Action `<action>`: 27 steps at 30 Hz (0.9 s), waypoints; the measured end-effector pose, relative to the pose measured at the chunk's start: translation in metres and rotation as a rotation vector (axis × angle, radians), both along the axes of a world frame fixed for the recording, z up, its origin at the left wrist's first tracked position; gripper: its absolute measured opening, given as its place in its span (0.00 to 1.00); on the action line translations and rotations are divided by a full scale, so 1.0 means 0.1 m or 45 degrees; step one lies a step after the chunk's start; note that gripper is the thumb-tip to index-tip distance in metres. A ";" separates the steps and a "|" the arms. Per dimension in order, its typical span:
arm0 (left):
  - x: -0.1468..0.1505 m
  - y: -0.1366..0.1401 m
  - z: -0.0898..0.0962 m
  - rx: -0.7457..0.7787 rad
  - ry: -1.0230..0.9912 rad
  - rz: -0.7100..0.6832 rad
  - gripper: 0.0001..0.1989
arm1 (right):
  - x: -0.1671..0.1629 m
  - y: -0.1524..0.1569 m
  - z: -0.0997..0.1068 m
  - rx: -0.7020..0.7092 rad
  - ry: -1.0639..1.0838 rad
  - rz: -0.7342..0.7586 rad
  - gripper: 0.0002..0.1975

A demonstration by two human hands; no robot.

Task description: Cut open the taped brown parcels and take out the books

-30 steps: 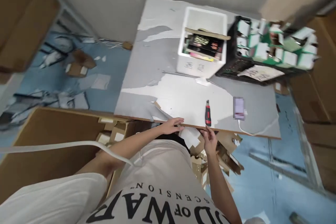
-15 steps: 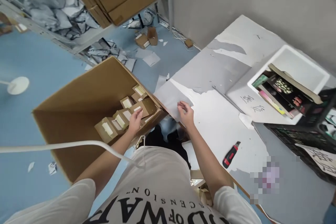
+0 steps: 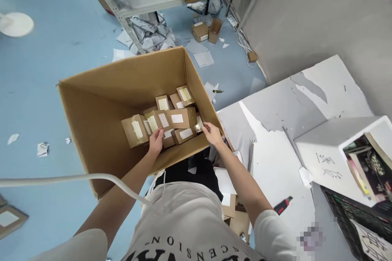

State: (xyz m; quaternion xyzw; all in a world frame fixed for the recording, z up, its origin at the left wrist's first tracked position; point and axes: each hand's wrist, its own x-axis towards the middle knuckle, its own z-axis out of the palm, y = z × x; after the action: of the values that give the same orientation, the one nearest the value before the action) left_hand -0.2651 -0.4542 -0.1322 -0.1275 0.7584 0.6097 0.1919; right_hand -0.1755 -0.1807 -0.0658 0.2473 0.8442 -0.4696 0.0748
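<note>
A large open carton stands tilted in front of me, with several small cardboard boxes bearing white labels heaped inside. My left hand is in the carton, its loosely curled fingers against the front of the heap, with no box lifted in them. Over the carton's right side, my right hand pinches the edge of a small, shiny-taped cardboard box. Part of that box is hidden behind the neighbouring boxes and my fingertips.
To the right stands a white-topped table with a red-and-black utility knife and a white bin. A metal shelf with grey bags is behind the carton. A white cable crosses at left. Paper scraps and a yellow cutter lie on the floor.
My view has swung left, bringing the carton nearer the middle. My right hand has moved from the table edge into the carton, onto a small box. My left hand stays by the heap.
</note>
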 end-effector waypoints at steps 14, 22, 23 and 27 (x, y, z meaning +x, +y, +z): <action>-0.43 -0.18 -0.98 -0.141 -0.325 0.064 0.22 | -0.97 -0.05 -1.42 0.124 -0.821 0.186 0.33; -0.86 0.02 -2.21 -0.215 -0.442 -0.101 0.24 | -1.35 -0.28 -2.75 0.088 -0.756 0.092 0.44; -0.91 0.04 -2.37 -0.202 -0.433 -0.126 0.25 | -1.38 -0.30 -2.90 0.086 -0.738 0.083 0.45; -1.03 0.10 -2.85 -0.168 -0.388 -0.206 0.28 | -1.41 -0.33 -3.36 0.097 -0.674 0.089 0.43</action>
State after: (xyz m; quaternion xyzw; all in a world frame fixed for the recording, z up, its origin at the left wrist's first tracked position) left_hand -0.3679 -0.4442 -0.4175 -0.1695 0.7667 0.5148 0.3441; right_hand -0.3169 -0.2135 -0.4023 0.3350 0.8204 -0.3535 0.2996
